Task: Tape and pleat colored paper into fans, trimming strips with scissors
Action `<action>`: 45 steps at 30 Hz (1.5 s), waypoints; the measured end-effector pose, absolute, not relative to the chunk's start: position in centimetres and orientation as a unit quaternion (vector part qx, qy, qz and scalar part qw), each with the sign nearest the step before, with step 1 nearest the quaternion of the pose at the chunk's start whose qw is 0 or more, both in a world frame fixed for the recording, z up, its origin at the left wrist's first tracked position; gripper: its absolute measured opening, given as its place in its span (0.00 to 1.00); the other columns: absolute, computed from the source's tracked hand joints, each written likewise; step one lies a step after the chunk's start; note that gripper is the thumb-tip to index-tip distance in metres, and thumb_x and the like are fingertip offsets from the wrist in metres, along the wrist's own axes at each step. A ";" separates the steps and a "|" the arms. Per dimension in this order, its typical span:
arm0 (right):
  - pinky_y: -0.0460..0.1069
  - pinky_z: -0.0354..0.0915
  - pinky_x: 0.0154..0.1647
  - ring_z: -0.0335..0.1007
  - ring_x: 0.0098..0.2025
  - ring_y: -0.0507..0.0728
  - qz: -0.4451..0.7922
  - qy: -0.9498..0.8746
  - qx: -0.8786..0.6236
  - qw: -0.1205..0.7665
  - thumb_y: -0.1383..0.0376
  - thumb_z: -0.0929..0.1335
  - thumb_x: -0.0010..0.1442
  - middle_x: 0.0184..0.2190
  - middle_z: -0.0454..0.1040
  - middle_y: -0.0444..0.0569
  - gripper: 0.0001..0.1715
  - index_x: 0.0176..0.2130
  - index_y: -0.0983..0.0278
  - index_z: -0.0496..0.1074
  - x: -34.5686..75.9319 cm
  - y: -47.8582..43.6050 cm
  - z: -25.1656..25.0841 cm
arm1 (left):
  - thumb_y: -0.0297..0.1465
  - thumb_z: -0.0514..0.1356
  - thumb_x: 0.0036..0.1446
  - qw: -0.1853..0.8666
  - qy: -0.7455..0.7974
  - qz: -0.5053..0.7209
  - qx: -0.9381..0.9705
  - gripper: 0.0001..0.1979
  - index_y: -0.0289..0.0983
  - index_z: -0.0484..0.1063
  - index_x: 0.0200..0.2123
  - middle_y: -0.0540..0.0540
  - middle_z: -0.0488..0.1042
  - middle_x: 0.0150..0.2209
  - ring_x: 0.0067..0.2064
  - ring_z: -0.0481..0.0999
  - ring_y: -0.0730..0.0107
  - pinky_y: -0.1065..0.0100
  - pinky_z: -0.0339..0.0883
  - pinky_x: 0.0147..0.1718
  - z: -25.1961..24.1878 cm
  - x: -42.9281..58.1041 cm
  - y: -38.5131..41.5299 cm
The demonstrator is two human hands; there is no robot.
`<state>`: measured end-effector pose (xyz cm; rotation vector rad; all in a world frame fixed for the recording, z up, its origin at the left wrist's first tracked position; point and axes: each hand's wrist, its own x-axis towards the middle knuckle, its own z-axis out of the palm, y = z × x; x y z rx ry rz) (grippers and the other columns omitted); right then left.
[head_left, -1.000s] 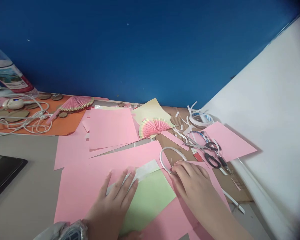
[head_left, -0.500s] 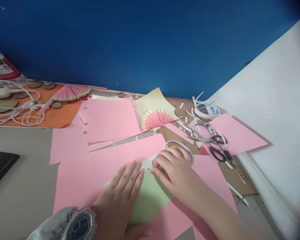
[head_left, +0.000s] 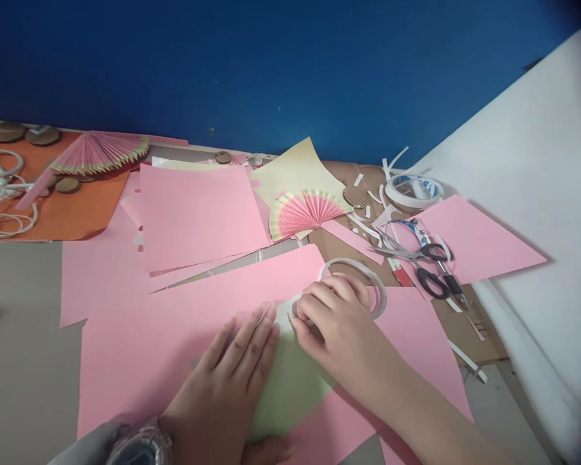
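My left hand (head_left: 239, 365) lies flat with fingers stretched out, pressing on a light green sheet of paper (head_left: 300, 381) and the end of a whitish strip of tape (head_left: 284, 313) along its upper edge. Curled at the other end of that strip, my right hand (head_left: 336, 316) grips a roll of white tape (head_left: 380, 294); its fingers hide part of the ring. Beneath the green paper is a large pink sheet (head_left: 140, 349). Just beyond the hands sits a folded pink and yellow paper fan (head_left: 310, 213).
Scissors with black handles (head_left: 433, 271) and a pen (head_left: 452, 281) lie at the right, near another tape roll (head_left: 414, 190) and paper scraps. A second fan (head_left: 99, 155) and a white cable (head_left: 10, 216) rest on orange paper (head_left: 77, 216). Behind stands a blue wall (head_left: 271, 77).
The view has shifted, so the desk items sit higher and more spread out, and the bottle has left the picture. Both hands stay in nearly the same place on the paper.
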<state>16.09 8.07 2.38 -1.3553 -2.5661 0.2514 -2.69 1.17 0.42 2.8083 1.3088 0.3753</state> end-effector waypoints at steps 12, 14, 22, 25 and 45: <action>0.56 0.50 0.51 0.60 0.39 0.57 0.088 -0.875 -0.463 0.110 0.69 0.64 0.58 0.29 0.70 0.44 0.09 0.25 0.62 0.64 16.3 8.2 2.2 | 0.56 0.48 0.55 0.045 0.410 0.106 0.905 0.40 0.30 0.62 0.59 0.32 0.60 0.61 0.63 0.57 0.50 0.55 0.40 0.59 0.3 -2.9 1.4; 0.55 0.50 0.50 0.60 0.39 0.57 0.089 -0.875 -0.463 0.112 0.70 0.64 0.58 0.29 0.70 0.44 0.10 0.25 0.62 0.64 16.3 8.2 2.2 | 0.56 0.47 0.55 0.048 0.412 0.111 0.903 0.41 0.30 0.62 0.60 0.33 0.59 0.62 0.63 0.56 0.51 0.56 0.39 0.59 0.2 -2.9 1.3; 0.56 0.50 0.51 0.60 0.39 0.56 0.088 -0.875 -0.462 0.115 0.70 0.64 0.59 0.29 0.70 0.44 0.10 0.26 0.62 0.64 16.3 8.2 2.0 | 0.56 0.47 0.55 0.053 0.414 0.105 0.903 0.41 0.29 0.63 0.59 0.33 0.59 0.62 0.63 0.56 0.51 0.55 0.39 0.59 0.2 -2.8 1.3; 0.56 0.51 0.51 0.60 0.39 0.57 0.087 -0.877 -0.459 0.116 0.69 0.63 0.59 0.29 0.70 0.44 0.10 0.26 0.62 0.64 16.4 8.1 2.0 | 0.56 0.48 0.55 0.047 0.410 0.114 0.903 0.41 0.28 0.64 0.58 0.31 0.60 0.61 0.63 0.56 0.49 0.55 0.40 0.59 0.3 -2.8 1.4; 0.58 0.50 0.54 0.62 0.40 0.58 0.024 -0.863 -0.490 0.120 0.62 0.66 0.58 0.31 0.70 0.45 0.09 0.27 0.61 0.65 17.1 8.9 2.2 | 0.55 0.51 0.54 0.038 0.417 0.124 0.900 0.39 0.28 0.67 0.55 0.31 0.61 0.61 0.62 0.59 0.48 0.55 0.43 0.58 0.6 -2.8 1.1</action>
